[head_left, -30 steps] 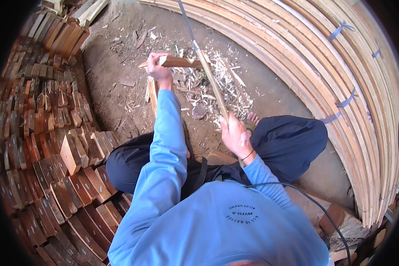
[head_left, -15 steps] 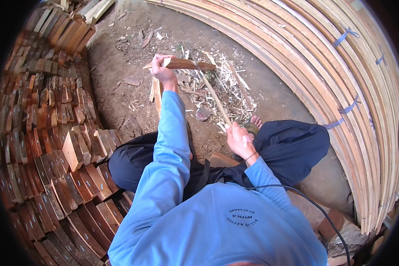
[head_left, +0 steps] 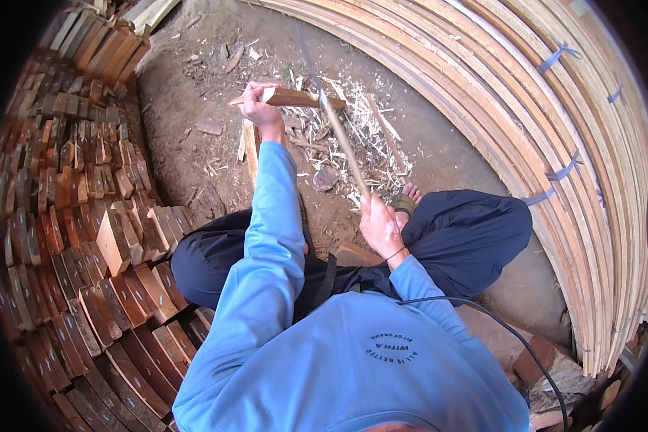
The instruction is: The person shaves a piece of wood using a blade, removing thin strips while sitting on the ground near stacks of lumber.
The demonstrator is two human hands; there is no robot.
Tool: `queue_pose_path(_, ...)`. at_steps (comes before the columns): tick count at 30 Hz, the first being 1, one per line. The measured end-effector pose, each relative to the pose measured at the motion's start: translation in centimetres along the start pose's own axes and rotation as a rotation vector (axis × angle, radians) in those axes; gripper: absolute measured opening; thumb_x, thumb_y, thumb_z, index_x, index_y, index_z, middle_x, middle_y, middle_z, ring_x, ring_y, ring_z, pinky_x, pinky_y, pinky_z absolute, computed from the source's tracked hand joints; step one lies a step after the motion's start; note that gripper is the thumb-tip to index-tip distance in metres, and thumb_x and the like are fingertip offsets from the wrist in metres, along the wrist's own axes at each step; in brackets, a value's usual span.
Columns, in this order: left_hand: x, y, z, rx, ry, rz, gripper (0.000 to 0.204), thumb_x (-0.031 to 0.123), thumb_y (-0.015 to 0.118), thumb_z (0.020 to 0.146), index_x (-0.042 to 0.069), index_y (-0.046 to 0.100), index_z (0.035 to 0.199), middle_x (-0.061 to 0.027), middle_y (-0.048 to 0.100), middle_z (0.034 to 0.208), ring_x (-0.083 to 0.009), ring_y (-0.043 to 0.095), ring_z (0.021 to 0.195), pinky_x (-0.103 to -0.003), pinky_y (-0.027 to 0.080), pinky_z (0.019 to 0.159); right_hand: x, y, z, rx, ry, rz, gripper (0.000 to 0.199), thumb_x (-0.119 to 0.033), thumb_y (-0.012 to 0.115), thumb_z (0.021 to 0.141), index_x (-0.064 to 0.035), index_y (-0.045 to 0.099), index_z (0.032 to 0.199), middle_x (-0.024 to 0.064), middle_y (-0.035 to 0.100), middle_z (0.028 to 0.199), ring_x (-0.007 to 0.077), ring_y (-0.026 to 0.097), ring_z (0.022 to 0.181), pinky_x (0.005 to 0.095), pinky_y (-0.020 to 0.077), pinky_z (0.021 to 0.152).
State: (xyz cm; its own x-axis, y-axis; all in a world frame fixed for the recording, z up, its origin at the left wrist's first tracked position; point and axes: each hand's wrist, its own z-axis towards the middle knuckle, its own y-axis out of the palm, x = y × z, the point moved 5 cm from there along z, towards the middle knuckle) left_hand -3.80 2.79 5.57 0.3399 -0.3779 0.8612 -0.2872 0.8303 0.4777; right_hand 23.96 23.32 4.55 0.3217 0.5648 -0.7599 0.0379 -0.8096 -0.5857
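Note:
My left hand [head_left: 264, 119] is closed around one end of a short, pointed wooden piece [head_left: 295, 98], which lies level across the space in front of me. In my right hand [head_left: 381, 225], the fingers wrap the near end of a long-handled knife [head_left: 347, 147]. Its slim wooden handle slants away to the left, and a thin grey blade reaches beyond the wooden piece. Where handle and blade meet, the knife crosses over the wood near its far right end. Whether the edge touches the wood I cannot tell.
Wood shavings [head_left: 381, 155] litter the dirt floor under the knife. Stacked wooden blocks [head_left: 97, 237] line the left side. Long planks [head_left: 504, 101] with blue ties curve along the right. A wooden stick [head_left: 250, 153] lies below my left wrist. A black cable [head_left: 511, 331] crosses my right side.
The knife's outer end has swung, so the grey blade now shows past the wooden piece. My right hand has shifted slightly left; the left keeps its grip on the wood.

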Motion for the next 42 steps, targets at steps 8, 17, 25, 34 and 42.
queue_pose_path(8, 0.1, 0.3, 0.0, -0.016, 0.027, -0.002, 0.021, 0.012, 0.04, 0.079, 0.0, 0.052, 0.067, -0.0121, 0.053, 0.068, -0.0273, 0.06, 0.065, -0.041, 0.052, 0.07, -0.2, -0.8, -0.2, -0.075, 0.027, -0.074, 0.035, -0.025, 0.046, 0.1, 0.0066, 0.057, 0.092, 0.0315, 0.062, 0.083, 0.0499, 0.061, 0.08, 0.0574, 0.0469, 0.073)
queue_pose_path(17, -0.6, -1.0, 0.2, 0.013, 0.031, -0.007, 0.02, 0.01, 0.039, 0.08, 0.0, 0.051, 0.066, -0.0157, 0.06, 0.067, -0.0262, 0.062, 0.065, -0.038, 0.052, 0.07, -2.3, -1.9, 0.3, 0.007, -0.001, -0.085, 0.032, -0.026, 0.049, 0.099, 0.0045, 0.054, 0.089, 0.0311, 0.061, 0.075, 0.0489, 0.062, 0.077, 0.0558, 0.0478, 0.068)
queue_pose_path(25, 0.1, -0.1, -0.3, -0.018, 0.025, 0.055, 0.022, 0.012, 0.037, 0.08, 0.002, 0.05, 0.066, -0.0137, 0.055, 0.068, -0.0272, 0.059, 0.066, -0.04, 0.051, 0.072, -3.0, -2.5, 0.0, 0.027, -0.01, 0.013, 0.029, -0.023, 0.051, 0.097, 0.0046, 0.056, 0.092, 0.0284, 0.059, 0.068, 0.0467, 0.062, 0.071, 0.0538, 0.047, 0.061)
queue_pose_path(34, 0.0, -0.3, 0.2, -0.037, 0.055, 0.064, 0.025, 0.012, 0.038, 0.083, 0.0, 0.052, 0.067, -0.0149, 0.06, 0.068, -0.0257, 0.062, 0.068, -0.037, 0.05, 0.074, -3.9, -3.8, 0.4, -0.005, 0.009, -0.013, 0.031, -0.023, 0.051, 0.096, 0.0066, 0.059, 0.087, 0.0302, 0.061, 0.075, 0.0478, 0.062, 0.075, 0.0559, 0.0477, 0.07)
queue_pose_path(42, 0.1, -0.4, 1.0, -0.026, 0.113, 0.134, 0.023, 0.01, 0.038, 0.08, 0.001, 0.053, 0.065, -0.0141, 0.059, 0.067, -0.0246, 0.06, 0.068, -0.036, 0.05, 0.073, -2.6, -2.8, 1.5, 0.003, -0.009, -0.052, 0.031, -0.023, 0.051, 0.097, 0.0054, 0.057, 0.088, 0.0296, 0.06, 0.073, 0.0474, 0.062, 0.074, 0.0547, 0.0473, 0.067)
